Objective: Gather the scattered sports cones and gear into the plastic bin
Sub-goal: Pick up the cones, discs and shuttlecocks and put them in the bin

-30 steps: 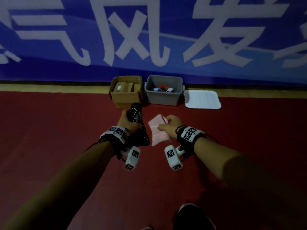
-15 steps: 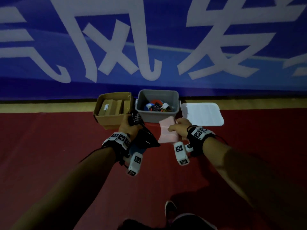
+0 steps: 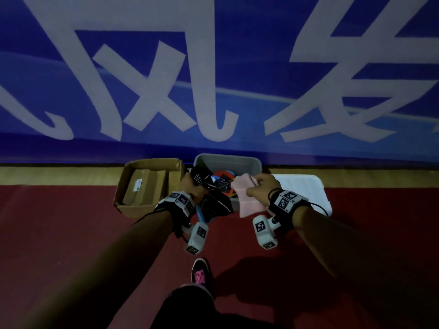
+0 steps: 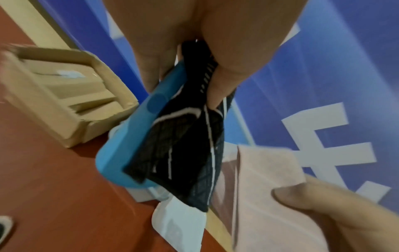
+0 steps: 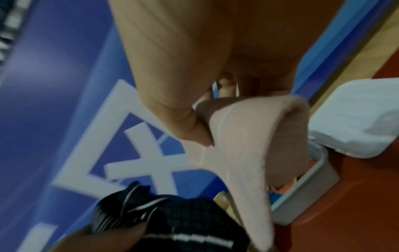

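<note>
1. two hands hover at the near rim of the grey bin (image 3: 249,160), which sits on the red floor against the banner.
2. left hand (image 3: 193,186) curls its fingers round a black garment (image 4: 183,150) and a blue paddle-like piece (image 4: 127,145), over the bin's left edge.
3. right hand (image 3: 262,186) pinches a pink cloth (image 3: 247,200), which drapes over the bin's front wall.
4. advice: lift both loads past the rim, centre them above the coloured gear inside, then release, so nothing hangs outside.
5. banner (image 3: 71,79) behind the bin shows large white chinese characters, only partly in view. a small label in the cardboard box (image 3: 133,186) left of the bin is unreadable.
</note>
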The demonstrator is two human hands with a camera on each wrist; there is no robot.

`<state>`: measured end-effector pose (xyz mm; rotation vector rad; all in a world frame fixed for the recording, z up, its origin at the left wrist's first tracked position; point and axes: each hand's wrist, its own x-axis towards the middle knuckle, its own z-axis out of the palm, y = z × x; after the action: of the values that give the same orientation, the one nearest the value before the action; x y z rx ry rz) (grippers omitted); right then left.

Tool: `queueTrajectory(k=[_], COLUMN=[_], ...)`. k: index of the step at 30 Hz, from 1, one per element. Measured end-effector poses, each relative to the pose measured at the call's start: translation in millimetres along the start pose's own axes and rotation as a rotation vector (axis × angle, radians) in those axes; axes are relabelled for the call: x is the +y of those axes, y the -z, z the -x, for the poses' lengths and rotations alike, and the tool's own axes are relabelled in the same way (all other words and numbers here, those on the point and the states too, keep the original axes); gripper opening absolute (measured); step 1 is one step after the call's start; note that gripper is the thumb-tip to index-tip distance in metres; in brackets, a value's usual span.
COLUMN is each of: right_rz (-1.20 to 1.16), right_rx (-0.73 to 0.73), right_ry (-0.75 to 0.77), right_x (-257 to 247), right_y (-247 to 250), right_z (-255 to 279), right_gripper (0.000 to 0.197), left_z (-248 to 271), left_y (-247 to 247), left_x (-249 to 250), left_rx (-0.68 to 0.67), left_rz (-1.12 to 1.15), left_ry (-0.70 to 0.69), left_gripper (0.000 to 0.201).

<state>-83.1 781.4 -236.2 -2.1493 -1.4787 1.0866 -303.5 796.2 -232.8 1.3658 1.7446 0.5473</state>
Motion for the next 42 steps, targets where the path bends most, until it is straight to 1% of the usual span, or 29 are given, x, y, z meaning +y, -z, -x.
queueTrajectory(k=[3, 4, 5, 6, 7, 10, 12, 13, 15, 17, 19, 21, 22, 24, 27, 29, 32, 33, 35, 38, 40, 42], right_rz=[-0.023, -0.027, -0.027, -0.015, -0.006, 0.006, 0.010, 0.020, 0.013, 0.025, 0.051, 0.098, 0.107, 0.108, 0.140, 0.163, 0.226, 0.243, 0.255, 0.255, 0.260, 0.282], right_rx=[0.080, 0.103, 0.116, 0.120, 0.120, 0.107, 0.071, 0.035, -0.073, -0.157, -0.206, -0.255, -0.254, -0.289, -0.418, -0.501, -0.608, -0.652, -0.717, -0.809, -0.898, -0.958], right_ry=[-0.044, -0.054, -0.059, -0.045, -0.030, 0.017, 0.048, 0.064, 0.061, 0.066, 0.082, 0.104, 0.114, 0.160, 0.234, 0.261, 0.338, 0.372, 0.416, 0.492, 0.544, 0.593], right_x=[-26, -35, -42, -49, -56, -68, -74, -79, -90, -103, -118, -139, -148, -171, -203, -219, -238, -247, -261, -281, -291, -296], right_y=[11, 15, 21, 23, 27, 37, 41, 43, 45, 48, 47, 37, 33, 16, -22, -50, -101, -120, -141, -177, -215, -252], right_z=[-50, -68, -83, -92, -105, -158, -192, -211, -246, -276, -307, -331, -338, -345, -338, -327, -297, -274, -236, -156, -86, -20], right_gripper=[0.030, 0.030, 0.029, 0.028, 0.028, 0.030, 0.031, 0.034, 0.046, 0.054, 0.047, 0.035, 0.031, 0.026, 0.024, 0.026, 0.020, 0.018, 0.014, 0.011, 0.014, 0.004], left_z=[-69, -95, -121, -136, -153, -196, -219, -235, -255, -272, -284, -288, -286, -278, -252, -229, -184, -162, -133, -73, -14, 44], left_y=[15, 16, 13, 13, 11, 5, 1, -1, -4, -2, 5, 22, 30, 51, 80, 97, 122, 130, 136, 149, 164, 177], left_x=[19, 24, 27, 30, 35, 61, 78, 82, 87, 91, 89, 80, 79, 63, 34, 16, -14, -30, -52, -89, -121, -152], left_rx=[-0.073, -0.095, -0.120, -0.121, -0.124, -0.135, -0.106, -0.095, -0.045, 0.018, 0.069, 0.138, 0.167, 0.246, 0.339, 0.395, 0.487, 0.522, 0.572, 0.666, 0.757, 0.838], left_rz=[-0.048, -0.086, -0.126, -0.159, -0.143, -0.148, -0.222, -0.206, -0.141, -0.093, -0.053, 0.002, 0.016, 0.053, 0.137, 0.213, 0.313, 0.354, 0.404, 0.492, 0.554, 0.629], left_ry=[0.026, 0.026, 0.022, 0.004, 0.007, 0.008, 0.013, 0.039, 0.092, 0.111, 0.155, 0.223, 0.251, 0.353, 0.445, 0.490, 0.555, 0.583, 0.624, 0.655, 0.666, 0.688], left_gripper=[0.016, 0.023, 0.034, 0.043, 0.049, 0.050, 0.045, 0.048, 0.061, 0.067, 0.060, 0.043, 0.034, 0.024, 0.018, 0.021, 0.024, 0.024, 0.024, 0.023, 0.022, 0.019])
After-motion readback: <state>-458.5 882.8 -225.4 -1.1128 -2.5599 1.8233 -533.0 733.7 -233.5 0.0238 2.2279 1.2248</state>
